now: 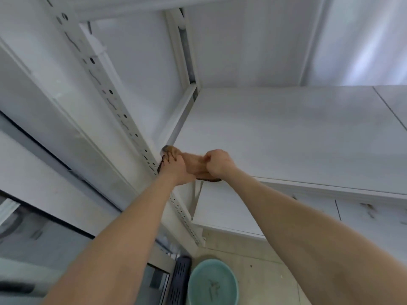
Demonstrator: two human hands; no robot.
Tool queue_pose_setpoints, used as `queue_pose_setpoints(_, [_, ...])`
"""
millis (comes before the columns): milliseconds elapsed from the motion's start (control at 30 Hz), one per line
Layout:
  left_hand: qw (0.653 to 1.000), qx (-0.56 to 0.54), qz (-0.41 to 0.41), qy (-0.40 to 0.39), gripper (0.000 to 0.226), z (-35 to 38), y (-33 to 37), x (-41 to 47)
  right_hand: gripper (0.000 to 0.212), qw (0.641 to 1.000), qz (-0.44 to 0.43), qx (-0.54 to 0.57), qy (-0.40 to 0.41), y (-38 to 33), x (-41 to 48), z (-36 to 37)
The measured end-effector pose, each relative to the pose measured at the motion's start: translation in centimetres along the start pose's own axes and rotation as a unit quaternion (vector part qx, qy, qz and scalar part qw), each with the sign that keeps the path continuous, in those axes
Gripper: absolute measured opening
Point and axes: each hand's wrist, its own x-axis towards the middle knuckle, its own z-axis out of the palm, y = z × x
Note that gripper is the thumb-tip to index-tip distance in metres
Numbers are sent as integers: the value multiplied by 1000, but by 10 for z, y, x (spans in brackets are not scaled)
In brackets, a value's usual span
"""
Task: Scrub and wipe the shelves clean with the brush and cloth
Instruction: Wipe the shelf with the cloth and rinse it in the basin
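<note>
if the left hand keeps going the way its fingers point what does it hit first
Most likely the perforated white upright at the shelf's front corner: the left hand, on the brown cloth, points up-left straight at it. Depth is unclear, but they look nearly touching.

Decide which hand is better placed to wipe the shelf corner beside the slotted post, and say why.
Left, probably. The left hand lies on the cloth right against the post at the shelf corner; the right hand grips the cloth's other end, farther along the edge.
</note>
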Motion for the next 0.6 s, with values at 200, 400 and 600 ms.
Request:
queue_pose_setpoints(200, [986,54,158,-5,82,11,70,-14,37,995,65,8,80,30,-8,-32])
queue_pose_setpoints(400, [954,77,290,-16,55,30,218,-41,37,984,112,-3,136,96,-34,-90])
queue_pose_setpoints(600, [923,-41,379,-56,43,50,351,-72,42,966,178,1,189,194,-70,-161])
